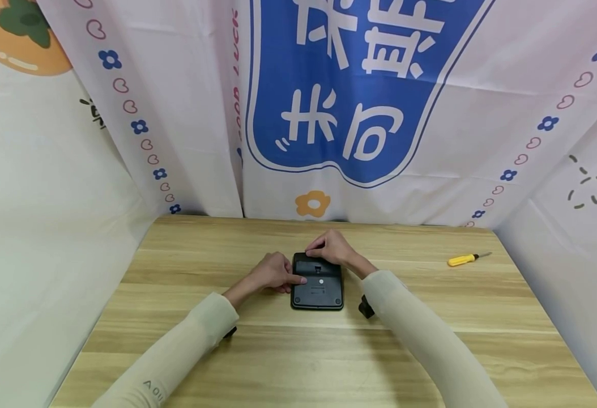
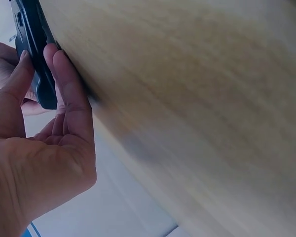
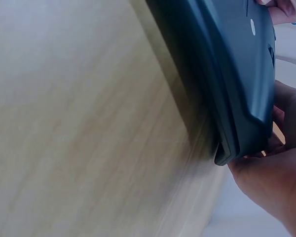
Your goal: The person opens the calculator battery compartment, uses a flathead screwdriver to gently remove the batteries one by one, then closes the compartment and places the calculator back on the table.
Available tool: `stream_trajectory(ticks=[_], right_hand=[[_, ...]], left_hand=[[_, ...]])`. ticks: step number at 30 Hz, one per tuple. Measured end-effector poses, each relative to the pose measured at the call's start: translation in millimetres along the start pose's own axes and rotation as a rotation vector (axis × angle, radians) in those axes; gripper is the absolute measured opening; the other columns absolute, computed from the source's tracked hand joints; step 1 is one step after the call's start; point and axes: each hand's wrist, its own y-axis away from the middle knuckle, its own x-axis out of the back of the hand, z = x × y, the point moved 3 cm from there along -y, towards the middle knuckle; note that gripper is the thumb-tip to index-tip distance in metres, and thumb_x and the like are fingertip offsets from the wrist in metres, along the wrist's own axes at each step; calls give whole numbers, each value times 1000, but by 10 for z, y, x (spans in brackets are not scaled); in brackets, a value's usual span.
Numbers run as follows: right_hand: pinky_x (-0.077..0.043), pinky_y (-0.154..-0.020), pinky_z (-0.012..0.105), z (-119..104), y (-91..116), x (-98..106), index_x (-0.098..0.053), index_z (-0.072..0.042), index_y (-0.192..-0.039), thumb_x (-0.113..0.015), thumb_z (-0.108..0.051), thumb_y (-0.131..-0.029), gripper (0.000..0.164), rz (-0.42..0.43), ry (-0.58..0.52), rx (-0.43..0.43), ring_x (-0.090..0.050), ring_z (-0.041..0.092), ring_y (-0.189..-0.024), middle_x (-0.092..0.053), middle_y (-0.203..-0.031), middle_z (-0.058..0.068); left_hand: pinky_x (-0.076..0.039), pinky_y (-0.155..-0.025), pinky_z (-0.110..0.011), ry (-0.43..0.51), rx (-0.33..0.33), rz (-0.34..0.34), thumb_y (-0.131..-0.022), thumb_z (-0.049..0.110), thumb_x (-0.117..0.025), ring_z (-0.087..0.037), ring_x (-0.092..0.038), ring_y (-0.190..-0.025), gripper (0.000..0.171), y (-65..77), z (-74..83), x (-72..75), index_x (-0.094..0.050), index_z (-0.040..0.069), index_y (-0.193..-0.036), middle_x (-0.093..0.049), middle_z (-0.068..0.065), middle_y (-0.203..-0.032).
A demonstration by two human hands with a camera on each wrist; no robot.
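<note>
A black desk calculator (image 1: 317, 294) lies back side up on the wooden table, showing a battery cover, a small white round sticker and round feet. My left hand (image 1: 274, 272) grips its left edge, thumb on the back and fingers along the side; the left wrist view shows this hand (image 2: 54, 133) with the calculator (image 2: 37, 54) between thumb and fingers. At the far edge, my right hand (image 1: 335, 248) pinches the calculator with thumb and fingertips. From the right wrist view, the calculator's (image 3: 227, 74) near side stands slightly off the table, with the right hand (image 3: 276, 163) at its end.
A yellow-handled screwdriver (image 1: 463, 260) lies at the right back of the wooden table (image 1: 201, 243). White printed cloth (image 1: 196, 102) hangs behind the table and along both sides. A black wrist device (image 1: 366, 307) shows under the right sleeve.
</note>
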Motion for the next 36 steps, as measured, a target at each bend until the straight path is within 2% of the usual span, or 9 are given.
stream_trajectory(ticks=[12,16,20,26,30,34,36], right_hand=[[-58,-90,33,12,37,8,-87,-11,-99,-81,-15,-95,8,-7,70,55,-74,16,-102,-82,-101,2],[-60,-91,36,18,60,28,-86,-10,-102,-80,-15,-96,10,-9,100,84,-75,17,-103,-82,-104,3],[-62,-90,38,5,104,58,-85,-7,-106,-77,-12,-98,13,-5,112,104,-76,21,-102,-82,-107,6],[-63,-89,39,-34,160,96,-83,-3,-112,-76,-12,-99,17,-9,119,127,-76,23,-103,-81,-110,9],[-63,-87,37,-53,193,126,-82,-3,-115,-75,-14,-100,20,-29,153,157,-77,23,-103,-80,-112,9],[-63,-87,36,-88,238,168,-81,-3,-117,-74,-16,-101,22,-56,190,201,-76,22,-104,-80,-114,9],[-63,-88,37,-114,261,184,-81,-3,-118,-75,-17,-100,23,-76,208,226,-76,22,-105,-80,-115,9]], left_hand=[[-42,-44,-20,-169,-22,25,-86,40,-90,-14,-68,-53,43,4,24,16,-68,10,-66,-70,-1,-59],[-37,-45,-23,-252,-50,75,-85,44,-90,-13,-61,-52,42,26,48,29,-68,12,-69,-68,1,-60],[-39,-51,-27,-350,-77,145,-83,49,-90,-15,-55,-59,46,52,91,43,-66,10,-84,-64,0,-69],[-52,-68,-36,-430,-113,219,-81,51,-92,-21,-59,-82,66,88,147,47,-65,6,-120,-65,-7,-103],[-59,-88,-46,-466,-137,224,-81,51,-91,-29,-62,-112,78,94,166,37,-62,6,-138,-62,-14,-132],[-52,-108,-52,-472,-167,182,-83,53,-89,-35,-53,-140,90,79,185,14,-54,4,-151,-52,-18,-155],[-48,-114,-53,-454,-179,155,-84,53,-88,-36,-49,-145,94,70,196,2,-50,3,-154,-48,-19,-160]])
